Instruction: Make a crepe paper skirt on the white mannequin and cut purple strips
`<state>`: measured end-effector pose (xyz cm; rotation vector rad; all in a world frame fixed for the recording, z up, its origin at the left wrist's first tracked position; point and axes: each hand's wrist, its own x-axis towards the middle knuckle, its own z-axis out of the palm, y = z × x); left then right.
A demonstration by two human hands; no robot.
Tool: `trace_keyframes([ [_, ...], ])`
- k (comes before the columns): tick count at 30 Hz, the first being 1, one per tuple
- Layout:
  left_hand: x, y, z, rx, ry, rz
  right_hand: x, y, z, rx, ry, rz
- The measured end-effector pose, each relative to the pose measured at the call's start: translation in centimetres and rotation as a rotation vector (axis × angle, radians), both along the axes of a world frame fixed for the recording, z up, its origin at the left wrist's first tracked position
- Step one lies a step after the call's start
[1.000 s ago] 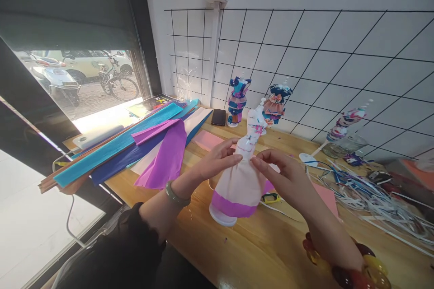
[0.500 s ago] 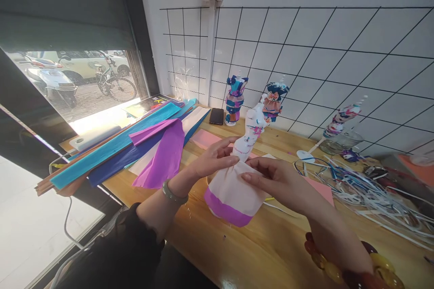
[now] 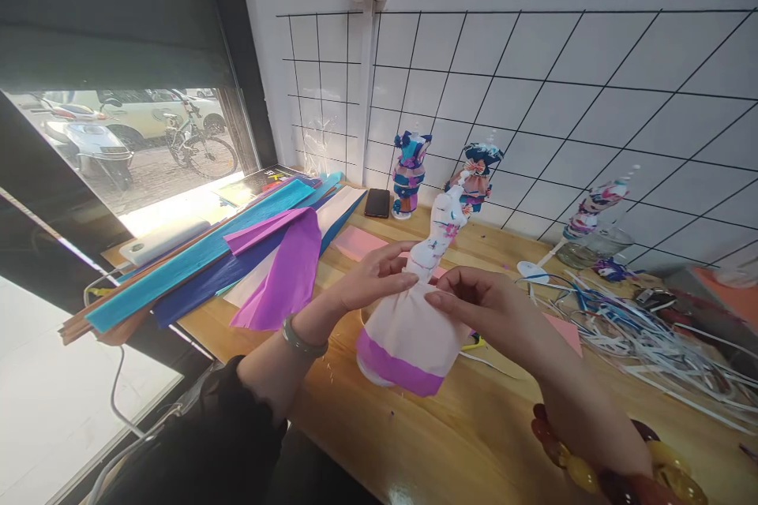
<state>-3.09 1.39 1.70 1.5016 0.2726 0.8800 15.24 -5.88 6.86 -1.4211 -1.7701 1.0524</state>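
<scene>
A small white dress-form mannequin [image 3: 435,233] with pink and blue marks on its torso stands tilted at the table's middle. Crepe paper in pale pink with a purple lower band forms a skirt [image 3: 408,331] around its lower part. My left hand [image 3: 379,278] is closed at the waist, thumb pressing the gathered paper against the form. On the other side, my right hand [image 3: 477,300] pinches the skirt's upper edge between thumb and fingers. Part of a white round base shows below the purple band at the lower left.
Folded crepe paper strips in turquoise [image 3: 201,252], navy and purple [image 3: 284,276] lie at left. Behind stand two dressed mannequins [image 3: 410,173] and a phone [image 3: 377,203]. To the right are another mannequin on a stand [image 3: 595,205], a glass jar and tangled white cords [image 3: 639,339].
My right hand has shifted slightly, and the skirt paper has swung a little to the right. More of the white base now shows at the lower left.
</scene>
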Motion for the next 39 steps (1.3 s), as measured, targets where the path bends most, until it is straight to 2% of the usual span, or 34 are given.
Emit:
trace_keyframes([
  [10,0.5,-0.3,0.0,-0.049,-0.058,0.0,-0.9,-0.3,-0.1,0.086,0.008,-0.027],
  [16,0.7,-0.5,0.1,-0.096,-0.05,-0.009,-1.1,-0.2,-0.2,0.082,0.036,-0.059],
  [22,0.7,-0.6,0.1,-0.07,-0.04,-0.034,-1.1,-0.4,0.2,0.067,0.014,-0.121],
  [27,0.8,-0.9,0.5,-0.052,0.019,0.03,-0.8,-0.1,-0.1,0.127,-0.023,-0.104],
  [34,0.8,-0.6,0.3,-0.088,-0.051,-0.071,-0.3,-0.2,0.4,0.133,-0.07,-0.053],
  [39,0.7,-0.2,0.0,-0.103,-0.072,-0.063,0.0,-0.6,1.0,0.148,-0.07,0.011],
])
